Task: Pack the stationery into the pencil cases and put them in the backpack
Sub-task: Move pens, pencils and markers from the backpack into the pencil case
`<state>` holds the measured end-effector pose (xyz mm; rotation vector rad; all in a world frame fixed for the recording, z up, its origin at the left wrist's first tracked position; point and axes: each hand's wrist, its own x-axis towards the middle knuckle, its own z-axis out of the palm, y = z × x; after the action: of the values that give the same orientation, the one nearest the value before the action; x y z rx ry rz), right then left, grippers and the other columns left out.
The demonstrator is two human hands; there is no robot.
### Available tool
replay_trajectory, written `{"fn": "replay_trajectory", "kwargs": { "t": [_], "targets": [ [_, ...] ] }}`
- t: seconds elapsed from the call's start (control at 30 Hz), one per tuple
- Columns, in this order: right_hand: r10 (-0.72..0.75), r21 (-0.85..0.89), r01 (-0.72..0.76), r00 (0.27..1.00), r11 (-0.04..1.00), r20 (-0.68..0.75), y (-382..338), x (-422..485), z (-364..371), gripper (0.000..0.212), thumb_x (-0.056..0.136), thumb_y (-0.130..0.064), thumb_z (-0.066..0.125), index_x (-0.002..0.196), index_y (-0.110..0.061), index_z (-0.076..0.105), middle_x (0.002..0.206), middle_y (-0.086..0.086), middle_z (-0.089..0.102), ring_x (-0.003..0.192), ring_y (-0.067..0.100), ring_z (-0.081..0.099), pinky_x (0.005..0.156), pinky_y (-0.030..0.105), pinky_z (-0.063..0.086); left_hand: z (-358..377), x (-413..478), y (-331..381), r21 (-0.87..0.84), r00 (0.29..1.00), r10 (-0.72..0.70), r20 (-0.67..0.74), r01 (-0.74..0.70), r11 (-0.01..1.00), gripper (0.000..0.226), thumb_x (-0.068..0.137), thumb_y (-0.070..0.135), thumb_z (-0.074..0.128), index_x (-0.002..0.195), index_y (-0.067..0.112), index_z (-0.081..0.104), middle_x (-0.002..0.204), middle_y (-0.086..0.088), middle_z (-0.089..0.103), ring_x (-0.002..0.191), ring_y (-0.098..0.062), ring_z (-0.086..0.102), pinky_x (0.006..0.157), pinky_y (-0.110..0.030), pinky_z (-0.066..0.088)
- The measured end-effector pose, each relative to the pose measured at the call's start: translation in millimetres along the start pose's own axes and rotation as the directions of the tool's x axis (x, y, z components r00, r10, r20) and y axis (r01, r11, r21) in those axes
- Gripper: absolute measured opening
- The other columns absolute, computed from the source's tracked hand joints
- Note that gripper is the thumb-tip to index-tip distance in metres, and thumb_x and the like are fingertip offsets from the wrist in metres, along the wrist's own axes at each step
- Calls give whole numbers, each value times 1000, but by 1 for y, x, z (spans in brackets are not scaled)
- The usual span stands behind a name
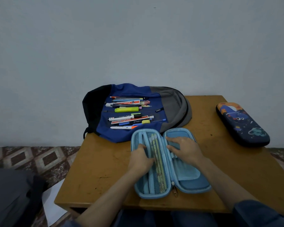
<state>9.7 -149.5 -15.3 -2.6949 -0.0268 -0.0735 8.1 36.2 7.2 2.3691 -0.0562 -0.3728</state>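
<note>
Blue pencil case (187, 177) lies open at the counter's (97, 169) six o'clock, left hand (140, 161) pressing its mesh pocket (154, 181), right hand (185, 149) flat on the other half; pens (126, 112) heaped on the backpack (170, 102) at twelve may roll off if nudged.

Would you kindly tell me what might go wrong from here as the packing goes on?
1. The loose stationery lies on top of the flat backpack; lifting or opening the bag before clearing it would probably scatter the pens.
2. The dark pencil case sits near the right edge of the table; a careless reach with the right hand might knock it off.
</note>
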Motion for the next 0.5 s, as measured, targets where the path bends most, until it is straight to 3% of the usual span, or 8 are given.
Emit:
{"fn": "replay_trajectory", "kwargs": {
  "t": [0.13,0.2,0.37,0.5],
  "targets": [
    [7,-16,-7,1000,1000,-6,1,0,1,45,93,-45,48,136,-32,46,129,-4,59,116,15,54,87,30,50,1,2,5,345,990,119,-70,-88,934,43,88,24,60,124,12,41,105,-7,60,94,-24,61,68,-32,48],
    [2,-38,-2,1000,999,-8,2,0,1,44,93,-46,48,136,-34,46,129,-5,59,117,15,53,86,29,48,-4,7,5,440,984,157,-83,-105,892,46,87,35,63,121,12,43,106,-7,60,97,-25,60,71,-33,48],
    [-3,-31,3,1000,1000,11,2,3,-4,45,92,-48,50,135,-34,48,132,-6,57,121,14,50,88,27,44,-27,30,-4,383,959,228,-168,-149,912,41,88,43,57,115,13,55,94,-8,66,84,-22,62,63,-31,49],
    [-13,-2,13,1000,1000,-5,3,6,-7,42,90,-45,54,130,-31,54,129,-5,60,118,13,53,87,25,44,-48,52,-14,347,903,310,-297,-200,916,24,93,32,52,102,13,64,92,-5,68,82,-20,62,68,-35,53]
  ]
}}
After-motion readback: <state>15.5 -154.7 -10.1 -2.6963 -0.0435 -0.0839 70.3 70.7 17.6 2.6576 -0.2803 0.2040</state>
